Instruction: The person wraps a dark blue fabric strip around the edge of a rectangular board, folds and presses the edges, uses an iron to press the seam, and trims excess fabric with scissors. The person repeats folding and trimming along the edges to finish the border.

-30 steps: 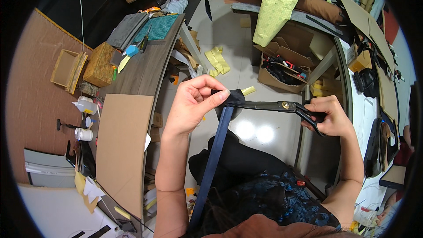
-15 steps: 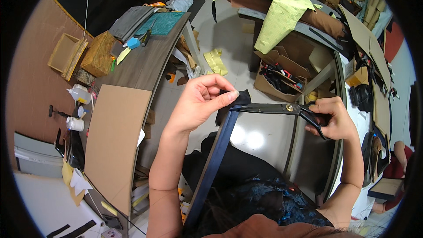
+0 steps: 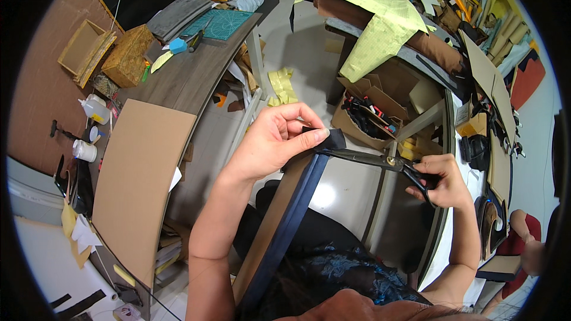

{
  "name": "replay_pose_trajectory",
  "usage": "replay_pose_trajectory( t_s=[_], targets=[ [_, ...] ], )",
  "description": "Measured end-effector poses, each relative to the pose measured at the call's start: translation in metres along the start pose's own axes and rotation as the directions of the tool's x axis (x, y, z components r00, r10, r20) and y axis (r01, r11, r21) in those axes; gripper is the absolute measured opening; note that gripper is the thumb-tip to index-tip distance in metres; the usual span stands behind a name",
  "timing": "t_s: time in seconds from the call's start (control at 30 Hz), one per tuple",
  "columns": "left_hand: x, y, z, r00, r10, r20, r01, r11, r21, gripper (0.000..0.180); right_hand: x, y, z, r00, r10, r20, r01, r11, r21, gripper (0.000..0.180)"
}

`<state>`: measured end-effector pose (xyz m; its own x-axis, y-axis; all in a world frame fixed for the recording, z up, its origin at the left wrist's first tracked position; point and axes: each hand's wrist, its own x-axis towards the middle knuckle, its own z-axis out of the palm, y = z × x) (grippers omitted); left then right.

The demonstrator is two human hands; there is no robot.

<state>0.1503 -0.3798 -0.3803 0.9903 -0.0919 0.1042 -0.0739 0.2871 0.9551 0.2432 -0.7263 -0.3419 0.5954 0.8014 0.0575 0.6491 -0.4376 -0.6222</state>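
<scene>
A small flap of black fabric [image 3: 335, 138] is pinched between the thumb and forefinger of my left hand [image 3: 276, 141]. It sits at the far end of a long narrow panel [image 3: 288, 217], with dark blue covering along its edge and a brown face on the left. My right hand [image 3: 443, 181] is closed around the handles of black scissors [image 3: 372, 159]. Their blades point left and slightly up, with the tips against the panel's end, just below the flap. The blades look nearly together, and the fabric partly hides their tips.
A workbench at left bears a brown board [image 3: 140, 166], a green cutting mat [image 3: 220, 25] and bottles. Ahead, an open carton [image 3: 357, 128] stands under a table draped with yellow sheeting [image 3: 380, 30]. Another person's arm [image 3: 523, 229] shows at far right.
The scissors now slope down toward my right hand, which has come lower and a little left. More of the panel's brown face shows. My left hand keeps its pinch on the fabric.
</scene>
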Motion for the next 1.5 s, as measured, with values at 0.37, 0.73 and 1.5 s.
replay_pose_trajectory(
  t_s=[0.37, 0.73, 1.5],
  targets=[
    [0.0, 0.003, 0.003, 1.0, -0.026, -0.015, 0.027, 0.999, 0.026, 0.01, -0.018, 0.001, 0.023, 0.994, 0.011, -0.105, -0.009, 1.0, 0.018, 0.027],
    [0.001, 0.002, 0.004, 1.0, -0.006, -0.007, 0.006, 1.0, 0.017, 0.01, 0.0, -0.002, -0.015, 0.998, -0.056, 0.014, 0.057, 0.996, -0.067, 0.03],
    [0.001, -0.007, 0.003, 0.999, 0.04, 0.031, -0.039, 0.999, -0.035, 0.01, 0.042, -0.04, -0.087, 0.968, -0.075, 0.241, 0.156, 0.929, -0.335, 0.032]
  ],
)
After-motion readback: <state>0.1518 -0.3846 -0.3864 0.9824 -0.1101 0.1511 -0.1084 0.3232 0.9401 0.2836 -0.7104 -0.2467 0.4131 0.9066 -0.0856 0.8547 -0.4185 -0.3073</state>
